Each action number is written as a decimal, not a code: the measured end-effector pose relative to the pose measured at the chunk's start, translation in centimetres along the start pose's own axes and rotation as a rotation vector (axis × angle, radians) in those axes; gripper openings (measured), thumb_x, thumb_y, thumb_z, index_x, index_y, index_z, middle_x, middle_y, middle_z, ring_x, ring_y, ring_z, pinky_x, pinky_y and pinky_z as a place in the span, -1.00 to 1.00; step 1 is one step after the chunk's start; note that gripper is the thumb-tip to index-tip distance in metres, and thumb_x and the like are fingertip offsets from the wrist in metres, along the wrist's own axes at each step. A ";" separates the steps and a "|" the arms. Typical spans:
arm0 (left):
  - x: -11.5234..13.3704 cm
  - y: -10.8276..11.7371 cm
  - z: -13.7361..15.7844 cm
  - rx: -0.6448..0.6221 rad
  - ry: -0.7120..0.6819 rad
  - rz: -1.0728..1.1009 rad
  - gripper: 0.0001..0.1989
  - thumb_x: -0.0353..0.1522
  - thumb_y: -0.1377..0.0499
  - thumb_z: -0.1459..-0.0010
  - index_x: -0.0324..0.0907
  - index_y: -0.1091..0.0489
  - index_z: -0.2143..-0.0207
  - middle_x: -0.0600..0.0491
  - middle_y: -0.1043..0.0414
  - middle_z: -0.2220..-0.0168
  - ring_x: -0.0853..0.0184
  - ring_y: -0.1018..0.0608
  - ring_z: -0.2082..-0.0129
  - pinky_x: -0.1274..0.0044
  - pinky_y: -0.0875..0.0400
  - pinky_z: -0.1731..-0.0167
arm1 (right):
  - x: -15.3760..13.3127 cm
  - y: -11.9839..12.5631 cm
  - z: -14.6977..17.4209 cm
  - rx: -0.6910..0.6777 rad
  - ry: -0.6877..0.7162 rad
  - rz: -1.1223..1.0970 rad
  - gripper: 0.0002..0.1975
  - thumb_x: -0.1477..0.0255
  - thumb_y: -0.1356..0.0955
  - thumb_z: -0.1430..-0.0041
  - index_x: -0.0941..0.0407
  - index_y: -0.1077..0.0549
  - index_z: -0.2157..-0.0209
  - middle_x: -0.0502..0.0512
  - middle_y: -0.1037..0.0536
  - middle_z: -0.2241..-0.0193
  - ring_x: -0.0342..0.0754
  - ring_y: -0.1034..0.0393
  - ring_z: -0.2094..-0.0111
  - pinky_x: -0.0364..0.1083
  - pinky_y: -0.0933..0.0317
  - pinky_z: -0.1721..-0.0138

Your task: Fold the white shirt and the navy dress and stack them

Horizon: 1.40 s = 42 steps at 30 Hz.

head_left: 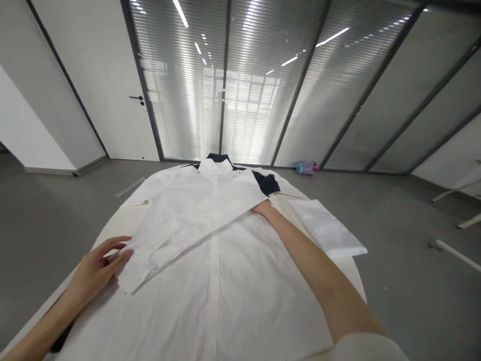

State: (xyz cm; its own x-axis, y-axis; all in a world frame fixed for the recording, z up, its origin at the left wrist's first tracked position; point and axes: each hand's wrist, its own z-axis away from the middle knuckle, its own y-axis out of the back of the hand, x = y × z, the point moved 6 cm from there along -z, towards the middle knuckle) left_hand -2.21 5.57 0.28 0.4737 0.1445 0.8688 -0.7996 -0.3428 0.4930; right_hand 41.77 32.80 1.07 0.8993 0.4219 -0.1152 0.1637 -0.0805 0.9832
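Note:
A white long-sleeved shirt (pixel 195 260) lies spread front up, its collar at the far end. One sleeve (pixel 203 215) is folded slantwise across the front, with its cuff end at the left. My left hand (pixel 99 268) is at that cuff end, thumb and fingers apart, fingertips touching the fabric's edge. At the upper right, my right hand (pixel 263 207) reaches to the folded sleeve's lower edge near the shoulder. Its fingers are mostly hidden under the cloth. Dark navy fabric (pixel 267 183) shows beyond the shirt's shoulder and behind its collar.
A folded white cloth (pixel 325 228) lies on the right of the rounded, pale table (pixel 353 276), its corner overhanging the edge. On the grey floor beyond is a blue and pink object (pixel 306 168) by the glass partition (pixel 248 100). White furniture legs (pixel 460 255) stand at the right.

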 end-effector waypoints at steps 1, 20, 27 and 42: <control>0.1 0.0 0.0 -0.017 -0.009 0.001 -0.38 0.02 -0.32 0.06 -0.13 -0.41 0.02 0.04 -0.46 0.25 0.51 -0.28 0.66 0.64 -0.15 0.72 | -0.2 0.2 0.3 -0.001 0.000 -0.001 -0.41 0.37 -0.25 -0.34 0.11 -0.16 -0.37 0.16 -0.22 -0.35 0.04 -0.05 -0.37 0.06 0.11 -0.38; 0.7 -0.1 -1.3 -0.243 0.018 -0.113 -0.25 0.04 -0.35 0.12 -0.08 -0.34 -0.08 0.15 -0.45 0.52 0.38 -0.35 0.71 0.56 -0.28 0.69 | 0.0 6.6 7.1 0.111 -0.232 0.466 -0.60 0.59 -0.13 -0.34 0.14 -0.40 -0.11 0.34 -0.45 -0.03 0.17 -0.36 -0.01 0.08 -0.17 0.00; -0.2 0.7 -1.7 -0.217 -0.057 -0.249 -0.35 0.10 -0.26 0.02 -0.08 -0.40 -0.03 0.02 -0.51 0.29 0.38 -0.41 0.65 0.50 -0.38 0.63 | 2.6 5.4 6.8 -0.024 -0.289 0.389 -0.63 0.58 -0.10 -0.38 0.16 -0.40 -0.06 0.32 -0.50 0.05 0.10 -0.43 0.02 0.00 -0.22 0.08; 10.7 -12.8 -3.4 -0.449 -0.818 -0.682 -0.39 0.05 0.01 -0.34 0.01 -0.24 -0.32 -0.01 -0.16 -0.37 0.04 -0.15 -0.39 0.13 -0.13 -0.31 | -1.6 1.6 -5.0 0.023 -0.193 0.143 -0.30 0.00 -0.04 -0.41 0.06 -0.02 -0.42 0.23 0.12 -0.45 0.24 0.26 -0.44 0.25 0.23 -0.35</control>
State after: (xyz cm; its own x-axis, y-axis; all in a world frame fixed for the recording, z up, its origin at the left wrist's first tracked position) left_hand 11.83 14.68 3.45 0.8237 -0.5284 0.2060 -0.2666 -0.0403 0.9630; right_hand 38.56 36.51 3.52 0.9745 0.2244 -0.0022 0.0363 -0.1480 0.9883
